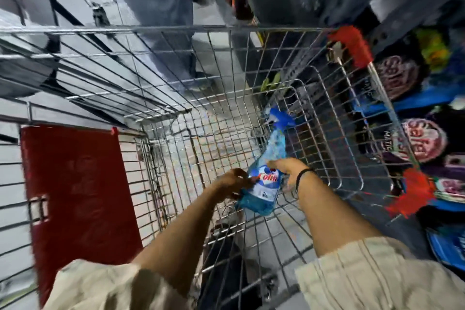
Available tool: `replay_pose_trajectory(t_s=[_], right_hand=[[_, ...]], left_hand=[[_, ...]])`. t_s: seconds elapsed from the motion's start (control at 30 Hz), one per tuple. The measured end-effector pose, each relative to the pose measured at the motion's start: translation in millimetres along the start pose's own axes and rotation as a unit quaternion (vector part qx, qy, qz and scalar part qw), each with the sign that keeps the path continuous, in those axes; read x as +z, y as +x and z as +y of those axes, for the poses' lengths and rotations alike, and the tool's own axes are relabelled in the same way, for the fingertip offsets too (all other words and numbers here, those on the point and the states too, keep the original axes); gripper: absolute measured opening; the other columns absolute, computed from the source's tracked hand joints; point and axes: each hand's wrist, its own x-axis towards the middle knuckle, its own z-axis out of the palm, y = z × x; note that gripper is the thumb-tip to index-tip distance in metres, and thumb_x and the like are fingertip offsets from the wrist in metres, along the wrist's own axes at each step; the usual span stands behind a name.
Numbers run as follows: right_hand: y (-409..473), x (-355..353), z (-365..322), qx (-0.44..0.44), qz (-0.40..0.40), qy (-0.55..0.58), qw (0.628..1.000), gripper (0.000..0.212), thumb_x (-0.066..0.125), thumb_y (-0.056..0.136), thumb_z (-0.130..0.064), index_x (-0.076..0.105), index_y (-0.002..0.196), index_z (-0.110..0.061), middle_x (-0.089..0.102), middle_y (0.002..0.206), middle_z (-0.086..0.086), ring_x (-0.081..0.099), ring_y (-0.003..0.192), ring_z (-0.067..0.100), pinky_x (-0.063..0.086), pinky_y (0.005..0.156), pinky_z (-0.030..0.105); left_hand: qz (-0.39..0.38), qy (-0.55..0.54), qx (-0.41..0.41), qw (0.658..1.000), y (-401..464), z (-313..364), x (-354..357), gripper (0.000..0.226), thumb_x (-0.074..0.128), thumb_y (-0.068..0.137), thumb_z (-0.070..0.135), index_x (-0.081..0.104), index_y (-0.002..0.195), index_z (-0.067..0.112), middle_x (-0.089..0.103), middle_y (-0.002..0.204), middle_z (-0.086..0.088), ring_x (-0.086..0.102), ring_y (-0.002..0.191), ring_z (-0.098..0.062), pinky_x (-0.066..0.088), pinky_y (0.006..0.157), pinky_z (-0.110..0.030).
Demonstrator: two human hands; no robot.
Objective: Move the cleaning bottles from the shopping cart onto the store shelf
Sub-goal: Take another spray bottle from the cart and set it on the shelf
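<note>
— Where is the spray bottle (264,171)?
— Inside the cart (327,113), nozzle pointing away. The left hand (235,180) and right hand (284,167) hold its body from both sides.

Blue spray bottle (266,173) w/ red-white label, silver wire cart (176,63), red flap (78,199).

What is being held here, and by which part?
Both hands, left and right, grip the blue spray bottle around its labelled lower body; its trigger head is free.
</note>
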Motion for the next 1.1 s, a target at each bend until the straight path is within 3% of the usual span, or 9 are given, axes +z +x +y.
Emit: replay_pose_trajectory(t_s=[0.1,0.17,0.3,0.47,0.6,0.73,0.87,1.0,1.1], right_hand=[[-33,-10,-11,0.015,-0.036,0.075,0.996,0.013,0.055,0.088,-0.014,0.059,0.081,-0.004,0.065,0.051,0.006,0.055,0.038,0.018,0.047,0.042,0.026],[-60,-18,-17,-0.012,-0.037,0.094,0.995,0.017,0.062,0.084,-0.025,0.058,0.073,-0.013,0.062,0.037,-0.003,0.057,0.034,0.013,0.049,0.039,0.023],[-130,-33,-24,-0.053,-0.076,0.139,0.986,0.017,0.066,0.079,-0.029,0.062,0.078,-0.012,0.076,0.087,0.015,0.061,0.071,0.023,0.055,0.08,0.04],[-256,-65,2,-0.205,-0.04,0.146,0.967,0.019,0.055,0.088,-0.017,0.064,0.091,0.0,0.059,0.056,-0.007,0.053,0.048,0.002,0.04,0.036,0.005],[-324,-100,67,-0.307,0.002,0.151,0.939,0.034,0.054,0.089,-0.014,0.055,0.117,0.005,0.058,0.076,-0.005,0.057,0.05,-0.007,0.042,0.045,0.002],[-380,-138,149,-0.363,0.072,0.196,0.908,0.012,0.057,0.086,-0.007,0.055,0.096,-0.014,0.061,0.092,0.0,0.058,0.06,-0.011,0.047,0.059,0.0],[-410,-170,227,-0.362,0.21,0.223,0.88,0.041,0.073,0.073,-0.022,0.048,0.104,-0.019,0.064,0.116,0.008,0.062,0.104,0.02,0.048,0.1,0.039],[-438,-216,295,-0.379,0.319,0.269,0.826,0.058,0.076,0.068,-0.014,0.04,0.113,-0.022,0.061,0.122,0.016,0.063,0.104,0.024,0.048,0.099,0.048],[-449,-255,325,-0.402,0.377,0.284,0.784,0.054,0.074,0.069,-0.001,0.041,0.103,-0.026,0.062,0.108,0.006,0.065,0.085,-0.001,0.056,0.083,0.025]], left_hand=[[-0.052,0.005,0.015,0.999,-38,29,-8,0.02,0.056,0.086,0.035,0.054,0.089,0.015,0.056,0.084,-0.004,0.052,0.072,-0.015,0.048,0.062,-0.025],[-0.029,0.017,0.035,0.999,-72,51,-9,0.022,0.057,0.084,0.04,0.055,0.081,0.018,0.057,0.074,0.001,0.053,0.062,-0.009,0.048,0.051,-0.02],[0.021,0.002,0.084,0.996,-151,80,6,0.021,0.061,0.081,0.039,0.059,0.076,0.019,0.066,0.046,0.01,0.059,0.042,0.0,0.049,0.042,-0.013],[0.027,0.027,0.182,0.982,-259,88,56,0.017,0.061,0.082,0.032,0.055,0.076,0.016,0.062,0.042,0.01,0.055,0.038,0.001,0.045,0.037,-0.013],[-0.009,0.098,0.238,0.966,-323,75,118,0.029,0.072,0.071,0.029,0.053,0.083,0.012,0.06,0.067,0.002,0.059,0.049,-0.002,0.048,0.042,-0.018],[-0.074,0.168,0.281,0.942,-345,55,189,0.02,0.075,0.069,0.02,0.056,0.073,0.016,0.066,0.066,0.006,0.061,0.054,0.0,0.053,0.045,-0.019],[-0.121,0.263,0.338,0.895,-339,41,259,0.054,0.082,0.053,0.041,0.057,0.086,0.006,0.068,0.068,0.004,0.06,0.06,-0.003,0.053,0.05,-0.019],[-0.17,0.357,0.412,0.821,-318,48,346,0.065,0.078,0.044,0.061,0.057,0.092,0.023,0.067,0.099,-0.005,0.064,0.088,-0.015,0.053,0.078,-0.026],[-0.212,0.359,0.466,0.78,-317,64,412,0.066,0.073,0.04,0.058,0.052,0.094,0.028,0.064,0.106,-0.012,0.063,0.091,-0.012,0.053,0.09,-0.038]])
